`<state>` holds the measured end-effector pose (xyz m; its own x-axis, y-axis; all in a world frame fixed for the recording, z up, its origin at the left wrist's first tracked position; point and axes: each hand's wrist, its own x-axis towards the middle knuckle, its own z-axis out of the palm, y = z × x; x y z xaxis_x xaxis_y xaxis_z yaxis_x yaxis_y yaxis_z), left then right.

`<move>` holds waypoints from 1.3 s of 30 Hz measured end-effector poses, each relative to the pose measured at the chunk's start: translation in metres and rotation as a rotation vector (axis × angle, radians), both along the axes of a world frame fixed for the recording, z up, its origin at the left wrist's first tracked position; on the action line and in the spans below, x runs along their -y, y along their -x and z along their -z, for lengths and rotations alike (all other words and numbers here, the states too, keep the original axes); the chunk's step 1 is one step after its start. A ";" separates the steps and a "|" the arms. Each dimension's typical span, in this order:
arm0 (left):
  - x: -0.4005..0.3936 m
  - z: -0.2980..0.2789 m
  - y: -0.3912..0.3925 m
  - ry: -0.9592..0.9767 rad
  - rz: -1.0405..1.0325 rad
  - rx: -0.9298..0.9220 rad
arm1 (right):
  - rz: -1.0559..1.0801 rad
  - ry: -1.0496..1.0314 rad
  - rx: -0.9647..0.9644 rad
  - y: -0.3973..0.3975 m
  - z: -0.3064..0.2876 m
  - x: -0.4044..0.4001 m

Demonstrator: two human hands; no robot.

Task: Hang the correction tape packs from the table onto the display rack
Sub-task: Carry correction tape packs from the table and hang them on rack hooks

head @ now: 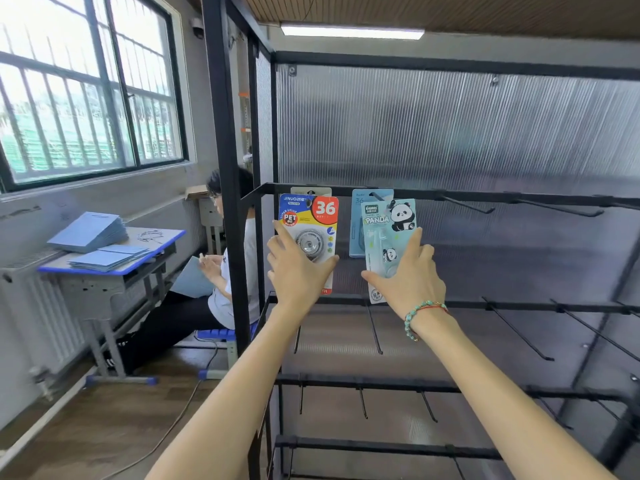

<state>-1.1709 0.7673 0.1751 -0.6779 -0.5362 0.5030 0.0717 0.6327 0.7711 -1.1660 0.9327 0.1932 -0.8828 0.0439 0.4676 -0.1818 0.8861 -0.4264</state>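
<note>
The yellow-and-red correction tape pack [309, 233] hangs upright at the top bar of the display rack [450, 194], its long axis vertical and its printed face toward the camera, with a big "36" in a red corner and a round tape wheel under clear plastic. The left hand [294, 268] holds it by the lower half, fingers spread over the front and thumb at its right edge. Just beside it, the pale green panda pack [388, 237] also stands upright, slightly tilted, showing a cartoon panda and the word "PANDA"; the right hand [410, 275] grips its lower part, thumb across the front. A blue pack [358, 223] hangs behind the panda one. Bare hooks [467, 206] jut from the bars to the right. Left of the rack, a seated person [221, 271] sits by a desk [114, 265] stacked with blue folders [90, 232].
</note>
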 end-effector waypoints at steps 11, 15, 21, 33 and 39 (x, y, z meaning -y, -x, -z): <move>0.002 -0.004 0.043 -0.050 0.001 0.099 | 0.046 0.080 0.074 0.070 -0.002 0.027; 0.007 -0.006 0.063 -0.031 -0.026 0.125 | 0.056 0.067 0.111 0.096 -0.005 0.034; 0.009 -0.006 0.082 -0.020 -0.051 0.147 | 0.064 0.100 0.119 0.121 -0.004 0.041; 0.010 -0.010 0.088 0.008 -0.043 0.192 | 0.031 0.129 0.066 0.121 0.003 0.036; 0.012 -0.009 0.074 0.011 -0.006 0.197 | -0.005 0.097 0.074 0.107 0.005 0.022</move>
